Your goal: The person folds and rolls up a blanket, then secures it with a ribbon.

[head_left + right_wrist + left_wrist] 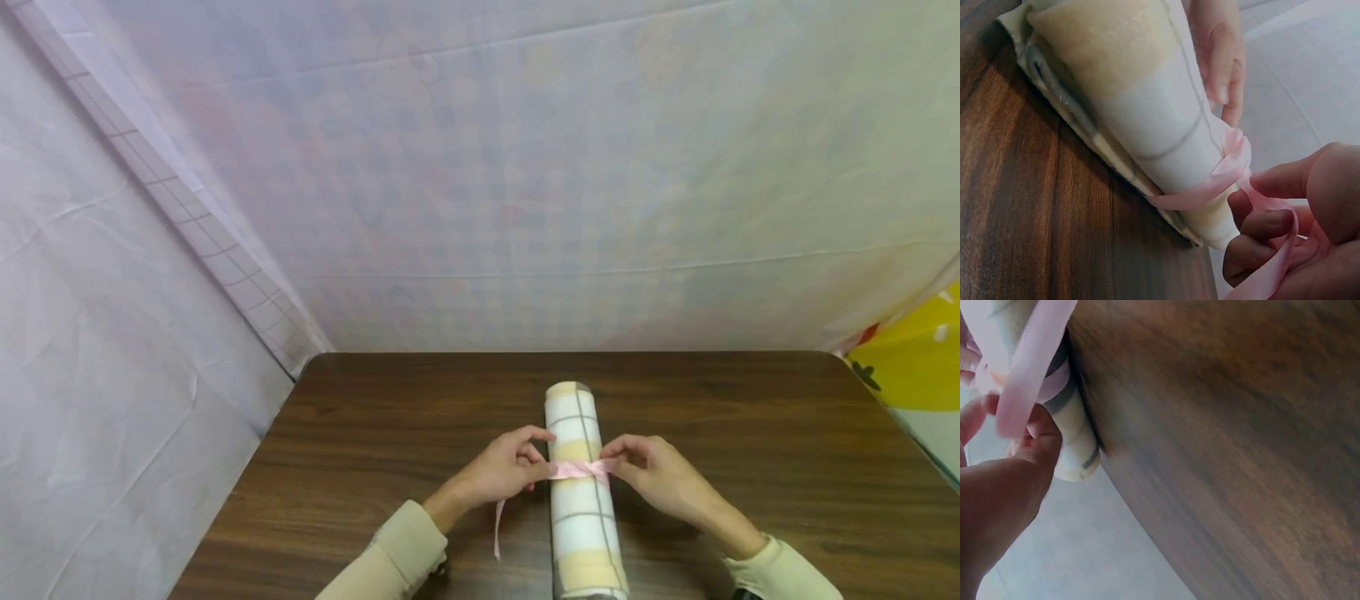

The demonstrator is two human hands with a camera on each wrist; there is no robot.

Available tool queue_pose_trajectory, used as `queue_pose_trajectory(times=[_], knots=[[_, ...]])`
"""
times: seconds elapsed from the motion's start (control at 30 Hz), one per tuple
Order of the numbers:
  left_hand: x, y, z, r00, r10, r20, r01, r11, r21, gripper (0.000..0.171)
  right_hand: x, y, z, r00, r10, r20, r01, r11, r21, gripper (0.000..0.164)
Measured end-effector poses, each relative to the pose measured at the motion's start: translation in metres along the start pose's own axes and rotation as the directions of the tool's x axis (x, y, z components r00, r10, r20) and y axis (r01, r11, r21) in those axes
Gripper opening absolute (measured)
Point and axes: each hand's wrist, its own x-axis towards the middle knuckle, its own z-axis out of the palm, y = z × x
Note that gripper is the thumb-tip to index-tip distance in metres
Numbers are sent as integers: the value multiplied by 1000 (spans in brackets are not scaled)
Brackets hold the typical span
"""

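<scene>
A rolled cloth (585, 517), white with pale yellow bands and thin grey lines, lies lengthwise on the dark wooden table. Round its middle runs a pink ribbon (573, 470), twisted or crossed on top. My left hand (498, 467), at the roll's left side, pinches one end of the ribbon; a loose tail (497, 529) hangs below that hand. On the opposite side my right hand (663, 482) holds the other end between thumb and fingers. The right wrist view shows this ribbon end (1272, 265) passing through the right hand's curled fingers. The roll's underside is hidden.
The brown wood-grain table (375, 417) ends at a pale patterned curtain (525, 208) behind it. A white sheet (112, 333) hangs along the left. Something bright yellow (915, 358) shows at the right edge.
</scene>
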Motion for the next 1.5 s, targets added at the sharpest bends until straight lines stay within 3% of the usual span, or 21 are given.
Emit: queue_pose_trajectory(times=[0.17, 0.33, 0.83, 1.5], knots=[[0, 4, 2, 1000, 1, -12, 0, 998, 58, 36, 1, 0, 0, 1000, -21, -12, 20, 999, -37, 7], [2, 1, 3, 1000, 19, -9, -19, 999, 34, 31, 2, -1, -2, 999, -22, -31, 19, 997, -77, 11], [-1, -5, -6, 997, 71, 15, -72, 994, 81, 21, 4, 0, -7, 999, 33, -24, -34, 999, -41, 11], [-6, -9, -17, 999, 43, 4, -44, 992, 115, 15, 0, 14, -11, 1000, -2, 17, 3, 996, -91, 18]])
